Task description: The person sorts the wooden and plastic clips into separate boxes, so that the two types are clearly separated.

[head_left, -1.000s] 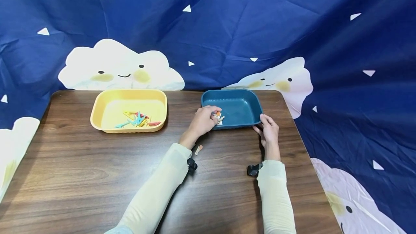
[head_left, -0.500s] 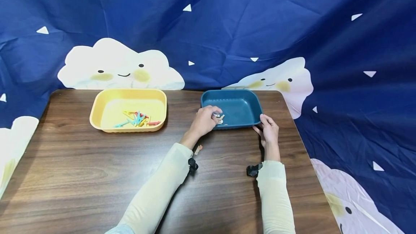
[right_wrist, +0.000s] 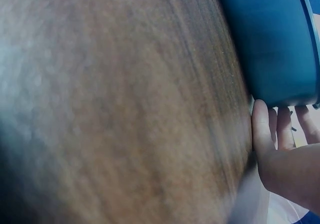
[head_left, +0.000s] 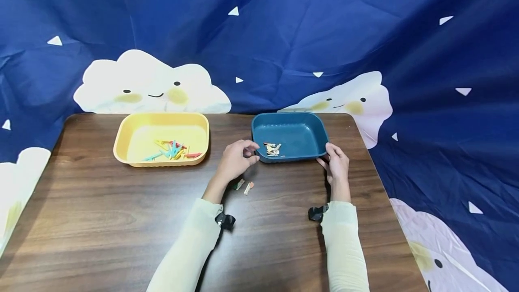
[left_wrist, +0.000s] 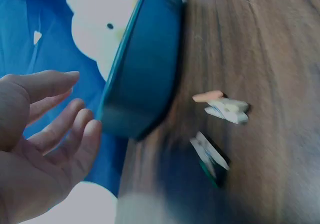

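My left hand (head_left: 240,158) hovers just left of the blue tray's (head_left: 320,148) front left corner, fingers relaxed and empty; the left wrist view shows its palm (left_wrist: 45,134) open beside the tray wall (left_wrist: 145,73). Several small pale clips (head_left: 272,149) lie inside the blue tray. Two more clips rest on the table below that hand, one with an orange tip (head_left: 248,187) (left_wrist: 225,108) and one with a green tip (head_left: 239,184) (left_wrist: 210,154). My right hand (head_left: 334,162) grips the tray's front right corner, thumb (right_wrist: 262,129) against its wall (right_wrist: 270,38).
A yellow tray (head_left: 121,148) with several coloured clips (head_left: 172,150) stands at the back left of the brown wooden table (head_left: 101,220). A blue cloth with clouds (head_left: 284,35) hangs behind and to the right. Black wrist mounts sit on both sleeves.
My left hand let the clips go into the blue tray and drew back out to the left, toward me. A second clip on the table is now uncovered. The right hand stayed put.
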{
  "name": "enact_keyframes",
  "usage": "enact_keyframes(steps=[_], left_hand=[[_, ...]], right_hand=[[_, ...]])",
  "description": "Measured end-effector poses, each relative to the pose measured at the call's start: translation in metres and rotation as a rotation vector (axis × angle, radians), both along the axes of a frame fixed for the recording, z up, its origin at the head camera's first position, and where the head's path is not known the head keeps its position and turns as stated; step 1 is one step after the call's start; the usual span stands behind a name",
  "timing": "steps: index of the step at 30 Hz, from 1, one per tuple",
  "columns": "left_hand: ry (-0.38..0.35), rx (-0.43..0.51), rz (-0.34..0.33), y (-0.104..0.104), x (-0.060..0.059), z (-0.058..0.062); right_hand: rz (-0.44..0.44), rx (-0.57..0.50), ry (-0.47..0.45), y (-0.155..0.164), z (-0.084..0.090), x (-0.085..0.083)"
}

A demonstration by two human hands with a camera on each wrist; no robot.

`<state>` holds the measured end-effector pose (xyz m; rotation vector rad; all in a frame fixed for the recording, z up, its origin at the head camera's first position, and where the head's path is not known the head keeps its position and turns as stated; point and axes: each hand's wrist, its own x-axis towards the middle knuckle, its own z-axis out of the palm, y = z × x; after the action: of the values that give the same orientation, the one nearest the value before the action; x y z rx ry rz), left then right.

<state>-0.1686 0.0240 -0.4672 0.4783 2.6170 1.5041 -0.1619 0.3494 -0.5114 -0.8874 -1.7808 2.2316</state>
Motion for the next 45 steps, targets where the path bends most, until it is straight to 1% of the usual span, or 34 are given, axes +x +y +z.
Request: enact_keyframes(steps=[5, 12, 17, 21, 23, 26, 29, 31, 34, 37, 39, 42, 43, 45], left_hand=[[-0.050, 0.019, 0.016, -0.014, 0.006, -0.010], [-0.129, 0.077, 0.003, -0.024, 0.013, -0.020], [-0.209, 0.155, -0.004, -0.027, 0.015, -0.027], [-0.259, 0.220, -0.003, -0.029, 0.018, -0.033], [-0.282, 0.226, -0.004, -0.031, 0.020, -0.037], [-0.307, 0.205, -0.017, -0.032, 0.024, -0.042], [-0.303, 0.173, -0.033, -0.032, 0.027, -0.045], [-0.283, 0.135, -0.043, -0.031, 0.028, -0.046], [-0.225, 0.034, -0.045, -0.030, 0.030, -0.046], [-0.163, -0.090, -0.038, -0.030, 0.031, -0.046], [-0.132, -0.148, -0.032, -0.029, 0.032, -0.047], [-0.108, -0.174, -0.027, -0.028, 0.032, -0.049], [-0.105, -0.169, -0.026, -0.027, 0.032, -0.049], [-0.114, -0.129, -0.026, -0.026, 0.032, -0.051]], right_hand=[[-0.003, -0.017, -0.015, 0.001, 0.000, 0.000], [-0.006, 0.004, -0.018, 0.000, 0.001, 0.000], [0.001, 0.003, -0.014, 0.001, 0.002, -0.001], [0.001, -0.003, -0.001, 0.001, 0.001, -0.002], [-0.002, -0.003, 0.000, 0.000, 0.001, -0.002], [-0.005, -0.005, -0.005, 0.000, 0.001, -0.001], [-0.002, -0.008, -0.006, 0.000, 0.001, 0.000], [-0.001, -0.008, -0.005, 0.000, 0.002, 0.000], [-0.001, -0.007, -0.006, 0.000, 0.002, 0.000], [0.010, -0.007, -0.002, -0.001, 0.002, -0.001], [0.018, -0.003, 0.003, -0.001, 0.002, -0.002], [0.014, -0.002, 0.005, -0.001, 0.001, -0.002], [0.010, 0.000, 0.005, 0.000, 0.001, -0.002], [0.003, 0.001, 0.005, 0.000, 0.001, -0.001]])
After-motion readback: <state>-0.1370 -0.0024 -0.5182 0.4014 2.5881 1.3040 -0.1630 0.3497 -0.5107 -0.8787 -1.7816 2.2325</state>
